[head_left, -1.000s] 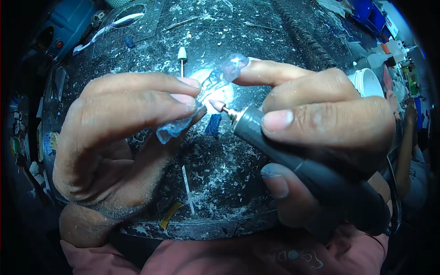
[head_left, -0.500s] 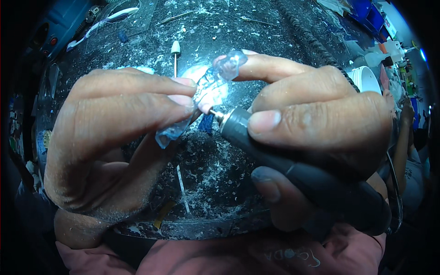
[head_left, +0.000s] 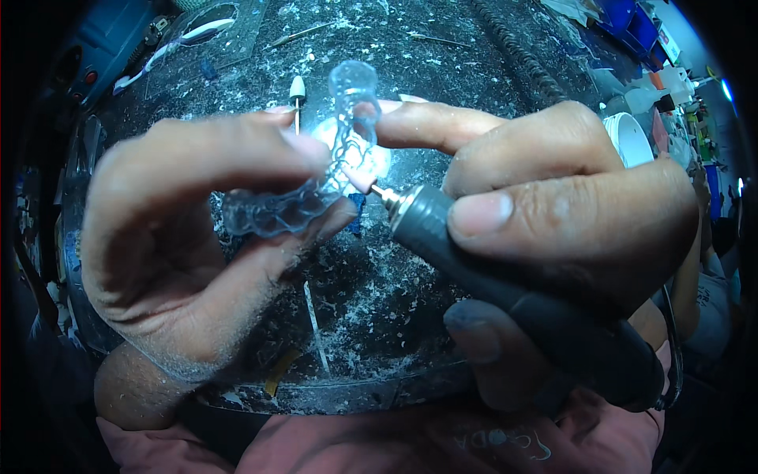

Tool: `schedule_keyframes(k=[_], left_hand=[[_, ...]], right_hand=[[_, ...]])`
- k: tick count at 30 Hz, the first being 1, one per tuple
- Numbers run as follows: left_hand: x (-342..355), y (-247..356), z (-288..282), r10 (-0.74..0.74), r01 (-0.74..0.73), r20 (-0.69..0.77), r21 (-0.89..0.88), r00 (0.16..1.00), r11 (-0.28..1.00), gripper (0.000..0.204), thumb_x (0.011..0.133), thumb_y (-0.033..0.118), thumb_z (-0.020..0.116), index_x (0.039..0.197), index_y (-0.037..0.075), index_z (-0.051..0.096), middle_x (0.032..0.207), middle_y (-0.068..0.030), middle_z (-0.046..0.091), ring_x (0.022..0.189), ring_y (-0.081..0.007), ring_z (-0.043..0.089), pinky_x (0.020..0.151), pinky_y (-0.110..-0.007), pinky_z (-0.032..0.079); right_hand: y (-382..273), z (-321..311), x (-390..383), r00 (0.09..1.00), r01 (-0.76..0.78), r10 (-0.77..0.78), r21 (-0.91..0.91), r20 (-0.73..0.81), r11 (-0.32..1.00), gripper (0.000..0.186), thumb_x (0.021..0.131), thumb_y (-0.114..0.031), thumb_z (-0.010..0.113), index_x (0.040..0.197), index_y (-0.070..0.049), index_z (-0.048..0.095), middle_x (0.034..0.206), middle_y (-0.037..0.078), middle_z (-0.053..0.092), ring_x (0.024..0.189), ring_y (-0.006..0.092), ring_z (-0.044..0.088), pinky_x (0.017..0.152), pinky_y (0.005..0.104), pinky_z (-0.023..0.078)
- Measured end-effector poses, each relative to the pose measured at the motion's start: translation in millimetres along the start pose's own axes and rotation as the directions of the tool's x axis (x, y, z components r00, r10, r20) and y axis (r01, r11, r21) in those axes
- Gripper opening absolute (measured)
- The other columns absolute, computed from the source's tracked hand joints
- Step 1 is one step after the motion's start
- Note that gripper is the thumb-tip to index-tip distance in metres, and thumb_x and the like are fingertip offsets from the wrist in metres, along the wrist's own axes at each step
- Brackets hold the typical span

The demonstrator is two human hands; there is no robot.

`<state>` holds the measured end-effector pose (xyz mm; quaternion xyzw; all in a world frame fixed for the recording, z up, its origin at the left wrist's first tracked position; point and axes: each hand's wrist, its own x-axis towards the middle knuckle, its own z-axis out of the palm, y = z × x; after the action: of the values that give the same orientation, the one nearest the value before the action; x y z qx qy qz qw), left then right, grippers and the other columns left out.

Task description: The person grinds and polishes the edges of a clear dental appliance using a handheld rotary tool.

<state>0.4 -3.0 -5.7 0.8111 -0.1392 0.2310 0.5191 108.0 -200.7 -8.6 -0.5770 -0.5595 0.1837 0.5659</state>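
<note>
My left hand [head_left: 185, 237] pinches a clear plastic dental tray [head_left: 316, 178] between thumb and fingers, with its curved end pointing up. My right hand [head_left: 553, 213] grips a dark rotary handpiece [head_left: 513, 300] like a pen. Its small bur tip [head_left: 365, 183] touches the inner edge of the tray, and my right index finger rests against the tray's far side. A bright light spot glows behind the tray.
Below lies a dark round work surface [head_left: 379, 316] covered in white dust and shavings. A white-tipped bur on a stick [head_left: 297, 91] stands behind the tray. A thin white rod [head_left: 316, 328] lies on the surface. A white cup [head_left: 628, 134] and blue boxes [head_left: 632, 24] sit at the right.
Both hands came closer to the camera. The tray turned more upright in my left hand, and the bur tip stayed against its edge.
</note>
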Motion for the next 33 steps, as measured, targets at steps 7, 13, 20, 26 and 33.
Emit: schedule_keyframes(k=[7,13,20,26,33], left_hand=[[-2.2,-8.1,-2.6,-0.004,0.007,0.058,-0.054,0.998,0.999,0.026,0.074,0.0,0.065,0.098,0.002,0.053,0.087,-0.0105,0.056,0.08,-0.0167,0.058,0.09,-0.039,0.041],[-3.7,-2.0,1.3,-0.109,0.105,-0.012,-0.17,0.994,0.98,0.026,0.074,0.0,0.066,0.095,0.002,0.052,0.088,-0.0116,0.057,0.08,-0.0159,0.058,0.075,-0.026,0.046],[-3.0,-3.5,3.4,-0.12,0.117,-0.01,-0.17,0.993,0.979,0.026,0.075,-0.001,0.065,0.096,0.002,0.05,0.088,-0.0112,0.057,0.076,-0.012,0.056,0.07,-0.022,0.045],[-5.1,-1.9,3.8,-0.157,0.154,-0.016,-0.124,0.987,0.98,0.026,0.074,-0.003,0.065,0.094,0.004,0.049,0.086,-0.0097,0.056,0.073,-0.0095,0.054,0.066,-0.021,0.044],[-5.3,0.0,4.3,-0.136,0.135,-0.016,-0.06,0.991,0.989,0.028,0.073,-0.008,0.064,0.093,0.004,0.048,0.086,-0.0098,0.057,0.074,-0.01,0.055,0.064,-0.022,0.045]], right_hand=[[2.2,-2.2,0.4,0.992,0.057,-0.044,-0.112,0.118,0.992,0.035,0.081,-0.013,0.061,0.11,0.001,0.046,0.106,0.011,0.054,0.095,0.0187,0.057,0.086,0.0292,0.046],[-1.2,-4.2,5.2,0.982,0.085,-0.059,-0.142,0.178,0.986,0.035,0.081,-0.013,0.061,0.11,0.001,0.046,0.105,0.011,0.054,0.095,0.0191,0.057,0.086,0.0305,0.046],[4.7,-4.3,4.8,0.976,0.124,-0.095,-0.145,0.197,0.982,0.035,0.081,-0.013,0.061,0.11,0.0,0.046,0.104,0.011,0.054,0.095,0.0196,0.057,0.087,0.032,0.045],[10.4,-1.9,2.5,0.972,0.158,-0.127,-0.148,0.199,0.976,0.036,0.08,-0.013,0.062,0.109,0.0,0.046,0.103,0.011,0.054,0.095,0.0201,0.057,0.087,0.0333,0.045],[11.0,1.6,-2.5,0.97,0.188,-0.158,-0.157,0.187,0.97,0.036,0.08,-0.013,0.062,0.109,0.0,0.046,0.102,0.011,0.054,0.095,0.0206,0.057,0.087,0.0348,0.044]])
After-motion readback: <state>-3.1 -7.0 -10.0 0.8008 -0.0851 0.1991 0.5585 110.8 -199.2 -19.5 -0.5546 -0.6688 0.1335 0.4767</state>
